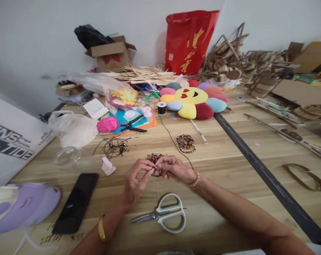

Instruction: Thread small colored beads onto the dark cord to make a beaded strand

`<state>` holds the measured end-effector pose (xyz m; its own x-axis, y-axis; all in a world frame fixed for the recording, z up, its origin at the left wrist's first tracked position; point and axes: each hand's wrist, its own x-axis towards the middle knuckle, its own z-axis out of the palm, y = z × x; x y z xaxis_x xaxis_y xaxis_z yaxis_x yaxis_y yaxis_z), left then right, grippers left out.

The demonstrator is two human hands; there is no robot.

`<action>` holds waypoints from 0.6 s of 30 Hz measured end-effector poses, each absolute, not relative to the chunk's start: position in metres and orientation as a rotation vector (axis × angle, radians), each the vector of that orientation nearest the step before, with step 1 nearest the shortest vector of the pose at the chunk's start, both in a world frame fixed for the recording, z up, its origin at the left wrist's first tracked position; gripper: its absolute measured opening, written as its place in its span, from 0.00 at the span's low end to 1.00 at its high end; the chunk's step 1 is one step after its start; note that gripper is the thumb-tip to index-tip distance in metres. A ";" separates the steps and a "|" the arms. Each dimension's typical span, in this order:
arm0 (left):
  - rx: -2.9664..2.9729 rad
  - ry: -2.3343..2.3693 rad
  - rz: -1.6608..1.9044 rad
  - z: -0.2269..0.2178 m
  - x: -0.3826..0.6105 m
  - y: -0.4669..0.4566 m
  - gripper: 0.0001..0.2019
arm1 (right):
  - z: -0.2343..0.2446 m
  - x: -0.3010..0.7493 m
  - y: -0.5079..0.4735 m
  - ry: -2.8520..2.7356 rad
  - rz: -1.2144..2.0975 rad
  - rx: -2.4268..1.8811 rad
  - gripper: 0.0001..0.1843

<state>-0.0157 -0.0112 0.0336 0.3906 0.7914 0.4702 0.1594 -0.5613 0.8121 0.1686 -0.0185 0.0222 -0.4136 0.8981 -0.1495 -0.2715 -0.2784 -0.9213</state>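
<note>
My left hand (137, 179) and my right hand (177, 169) meet over the middle of the table, fingertips pinched close together. Between them is a small beaded bracelet (157, 173) of multicoloured beads, with what looks like a dark cord end at the fingertips. The fingers partly hide it. Just behind the hands lies a heap of small coloured beads (153, 157). Several beaded bracelets (186, 143) are coiled in a pile farther back on the right. Scissors with pale handles (172, 214) rest in front of the hands, blades pointing left.
Black cord runs from a spool (161, 108) toward my right hand. Cord scraps (115, 146), black pliers (133, 128) and a phone (75, 203) lie on the left. A flower cushion (193, 101) sits at the back. A dark strip (256, 166) crosses the table's right side.
</note>
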 end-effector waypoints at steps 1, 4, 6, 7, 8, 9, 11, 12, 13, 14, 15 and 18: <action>1.901 0.836 1.155 0.032 -0.016 -0.011 0.04 | 0.023 0.169 -0.019 -1.138 1.776 -0.924 0.18; 1.743 0.850 1.134 0.026 -0.016 -0.010 0.03 | 0.025 0.167 -0.020 -1.220 1.668 -0.997 0.19; 1.648 0.847 1.149 0.024 -0.016 -0.008 0.04 | 0.027 0.166 -0.021 -1.280 1.567 -1.049 0.20; 1.602 0.846 1.157 0.024 -0.015 -0.007 0.04 | 0.028 0.166 -0.021 -1.310 1.510 -1.071 0.19; 1.559 0.848 1.165 0.024 -0.015 -0.006 0.05 | 0.030 0.166 -0.022 -1.339 1.454 -1.088 0.19; 1.523 0.851 1.167 0.024 -0.015 -0.006 0.05 | 0.031 0.166 -0.023 -1.361 1.407 -1.099 0.18; 1.484 0.856 1.160 0.026 -0.014 -0.005 0.05 | 0.033 0.166 -0.024 -1.377 1.350 -1.098 0.17; 1.479 0.854 1.152 0.027 -0.014 -0.005 0.05 | 0.034 0.166 -0.024 -1.372 1.337 -1.091 0.17; 1.478 0.850 1.144 0.027 -0.014 -0.005 0.05 | 0.034 0.166 -0.024 -1.365 1.328 -1.083 0.16; 1.482 0.844 1.134 0.028 -0.014 -0.005 0.05 | 0.034 0.166 -0.023 -1.360 1.319 -1.072 0.16; 1.488 0.840 1.125 0.028 -0.014 -0.005 0.05 | 0.034 0.166 -0.023 -1.357 1.308 -1.059 0.15; 1.513 0.842 1.096 0.026 -0.015 -0.005 0.05 | 0.035 0.167 -0.022 -1.349 1.272 -1.027 0.14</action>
